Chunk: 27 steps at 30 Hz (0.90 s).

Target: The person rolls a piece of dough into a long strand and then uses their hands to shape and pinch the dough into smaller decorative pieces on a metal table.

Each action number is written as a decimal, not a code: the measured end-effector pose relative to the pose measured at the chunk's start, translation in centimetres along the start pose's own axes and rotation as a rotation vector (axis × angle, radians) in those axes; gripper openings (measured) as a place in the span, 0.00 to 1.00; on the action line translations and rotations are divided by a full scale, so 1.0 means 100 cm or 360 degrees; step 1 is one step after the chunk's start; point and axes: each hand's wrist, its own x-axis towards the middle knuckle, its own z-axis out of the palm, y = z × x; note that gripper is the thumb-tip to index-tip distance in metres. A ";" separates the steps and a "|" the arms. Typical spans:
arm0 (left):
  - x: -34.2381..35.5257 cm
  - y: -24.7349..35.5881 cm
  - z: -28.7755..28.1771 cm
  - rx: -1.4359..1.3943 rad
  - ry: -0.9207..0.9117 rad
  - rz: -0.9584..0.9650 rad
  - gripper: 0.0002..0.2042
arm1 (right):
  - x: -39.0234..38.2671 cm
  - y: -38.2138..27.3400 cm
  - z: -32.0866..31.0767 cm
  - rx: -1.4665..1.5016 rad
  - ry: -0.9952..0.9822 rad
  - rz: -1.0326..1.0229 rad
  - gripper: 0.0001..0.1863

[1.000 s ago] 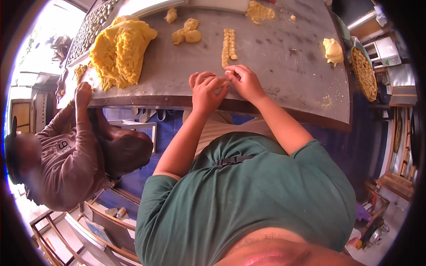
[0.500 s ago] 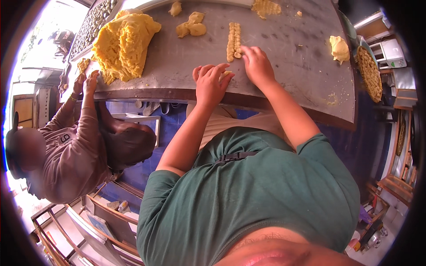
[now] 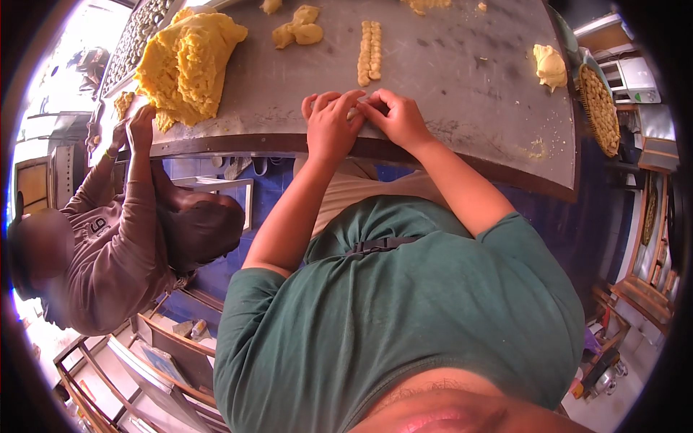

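Observation:
My left hand [image 3: 332, 126] and my right hand [image 3: 395, 119] meet just over the front edge of the metal table [image 3: 455, 94], fingers curled around a small pale piece of dough [image 3: 352, 112], partly hidden by them. Just beyond them lies a narrow double row of small dough balls [image 3: 368, 50]. Farther left are some smooth dough lumps [image 3: 298, 29] and a big yellow mound of dough [image 3: 184, 68]; another lump [image 3: 548, 66] sits at the right.
At the left, a co-worker in brown [image 3: 123, 245] has both hands at the table beside the mound and a tray of small pieces [image 3: 137, 40]. A basket of shaped pieces [image 3: 600, 108] is at the right, wooden racks [image 3: 137, 361] lower left.
My right hand reached up to the dough row half a second ago and is back beside my left hand at the piece. The view has shifted slightly.

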 end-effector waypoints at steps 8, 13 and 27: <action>-0.003 -0.007 0.001 0.0141 0.0012 0.0009 0.10 | 0.004 -0.010 0.005 0.0034 0.0150 -0.0231 0.12; -0.001 -0.002 0.003 0.0108 0.0030 0.0113 0.06 | 0.000 -0.006 -0.002 0.0031 0.0145 -0.0219 0.12; 0.002 -0.001 -0.001 -0.0038 0.0143 0.0149 0.07 | 0.031 0.011 -0.015 -0.0431 0.0258 -0.0017 0.16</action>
